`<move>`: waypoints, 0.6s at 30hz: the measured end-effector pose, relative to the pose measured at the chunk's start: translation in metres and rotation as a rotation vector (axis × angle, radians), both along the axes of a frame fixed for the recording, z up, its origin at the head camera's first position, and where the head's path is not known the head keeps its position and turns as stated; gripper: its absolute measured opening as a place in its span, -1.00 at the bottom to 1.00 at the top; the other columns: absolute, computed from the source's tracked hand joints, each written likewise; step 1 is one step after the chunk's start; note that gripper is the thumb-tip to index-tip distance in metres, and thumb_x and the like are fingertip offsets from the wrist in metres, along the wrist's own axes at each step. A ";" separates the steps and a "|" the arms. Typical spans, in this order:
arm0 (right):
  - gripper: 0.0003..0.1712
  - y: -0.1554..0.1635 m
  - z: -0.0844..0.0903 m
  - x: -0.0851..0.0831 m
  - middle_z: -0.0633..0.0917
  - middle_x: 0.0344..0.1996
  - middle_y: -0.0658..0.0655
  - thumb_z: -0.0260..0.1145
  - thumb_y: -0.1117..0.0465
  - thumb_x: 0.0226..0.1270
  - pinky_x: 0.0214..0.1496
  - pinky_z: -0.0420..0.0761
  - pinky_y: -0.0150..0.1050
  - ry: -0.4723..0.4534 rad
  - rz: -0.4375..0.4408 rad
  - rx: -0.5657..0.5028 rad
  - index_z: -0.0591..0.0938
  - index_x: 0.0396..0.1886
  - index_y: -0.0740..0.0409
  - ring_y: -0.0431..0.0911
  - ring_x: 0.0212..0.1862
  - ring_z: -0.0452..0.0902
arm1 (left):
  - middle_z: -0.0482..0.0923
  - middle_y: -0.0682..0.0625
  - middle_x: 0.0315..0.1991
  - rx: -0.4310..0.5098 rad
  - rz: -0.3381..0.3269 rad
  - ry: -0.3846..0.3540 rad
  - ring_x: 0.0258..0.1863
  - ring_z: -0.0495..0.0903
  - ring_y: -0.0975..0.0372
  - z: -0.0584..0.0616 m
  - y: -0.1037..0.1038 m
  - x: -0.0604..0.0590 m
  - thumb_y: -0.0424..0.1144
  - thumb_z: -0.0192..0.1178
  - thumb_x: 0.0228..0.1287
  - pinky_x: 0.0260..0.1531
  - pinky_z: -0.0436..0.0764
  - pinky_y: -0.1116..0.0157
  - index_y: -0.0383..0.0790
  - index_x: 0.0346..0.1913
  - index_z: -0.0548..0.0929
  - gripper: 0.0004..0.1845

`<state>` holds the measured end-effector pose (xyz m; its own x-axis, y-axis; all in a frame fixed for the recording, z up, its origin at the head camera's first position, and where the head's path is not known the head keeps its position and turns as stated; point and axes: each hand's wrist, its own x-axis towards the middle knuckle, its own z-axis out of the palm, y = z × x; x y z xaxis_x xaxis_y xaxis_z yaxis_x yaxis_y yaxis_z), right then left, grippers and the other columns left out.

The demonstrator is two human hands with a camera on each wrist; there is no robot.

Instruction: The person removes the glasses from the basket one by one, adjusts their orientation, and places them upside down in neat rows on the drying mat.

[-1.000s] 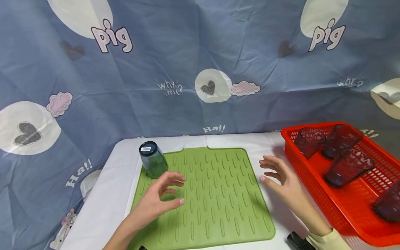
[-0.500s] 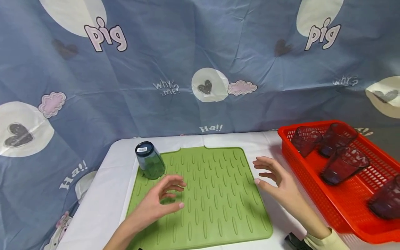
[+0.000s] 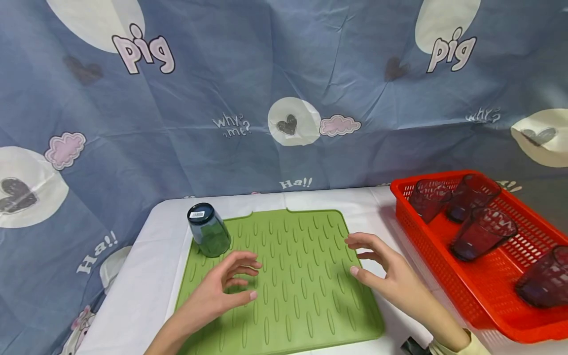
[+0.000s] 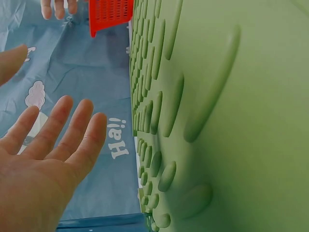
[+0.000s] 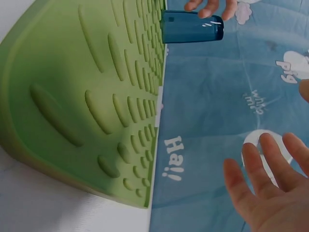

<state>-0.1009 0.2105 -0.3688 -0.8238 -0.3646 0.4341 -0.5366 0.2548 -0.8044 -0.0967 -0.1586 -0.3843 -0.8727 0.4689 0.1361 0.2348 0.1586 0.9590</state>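
Two empty hands over the mat.
Left hand hangs loose, nearest the upside-down cup, just behind it. Right hand hangs loose too, far from the cup.

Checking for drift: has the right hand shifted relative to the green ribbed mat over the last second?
Yes. The right hand moved leftward, from beside the green ribbed mat to over its right edge.

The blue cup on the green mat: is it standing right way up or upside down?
Upside down. The blue cup rests rim-down on the green mat's far left corner, its closed base with a barcode sticker facing up. Neither hand touches it.
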 end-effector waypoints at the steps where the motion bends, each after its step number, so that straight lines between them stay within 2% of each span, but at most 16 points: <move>1: -0.39 0.000 0.000 0.001 0.57 0.14 0.03 0.38 0.44 0.24 0.14 0.52 -0.26 0.010 -0.004 0.010 0.46 0.28 0.09 -0.04 0.19 0.46 | 0.45 -0.22 0.20 0.003 0.000 -0.002 0.16 0.46 -0.15 0.000 0.000 0.000 -0.40 0.36 0.20 0.12 0.54 0.13 -0.05 0.30 0.40 -0.38; 7: -0.37 -0.002 0.006 0.005 0.58 0.13 0.03 0.39 0.46 0.21 0.14 0.51 -0.28 0.043 -0.004 0.030 0.47 0.28 0.10 -0.04 0.18 0.47 | 0.43 -0.24 0.21 0.014 -0.002 -0.010 0.16 0.46 -0.16 0.000 0.000 0.001 -0.41 0.37 0.19 0.08 0.56 0.18 -0.05 0.29 0.40 -0.37; 18: -0.37 0.001 0.017 0.015 0.55 0.18 0.00 0.40 0.43 0.23 0.20 0.48 -0.30 0.017 -0.041 0.042 0.47 0.29 0.04 -0.04 0.23 0.43 | 0.42 -0.25 0.22 0.024 0.003 -0.038 0.18 0.44 -0.17 0.000 0.000 0.001 -0.41 0.37 0.19 0.14 0.53 0.15 -0.06 0.30 0.40 -0.37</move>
<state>-0.0863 0.2117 -0.3519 -0.8310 -0.3488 0.4333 -0.5387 0.3107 -0.7831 -0.0954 -0.1586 -0.3840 -0.8791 0.4629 0.1139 0.1973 0.1358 0.9709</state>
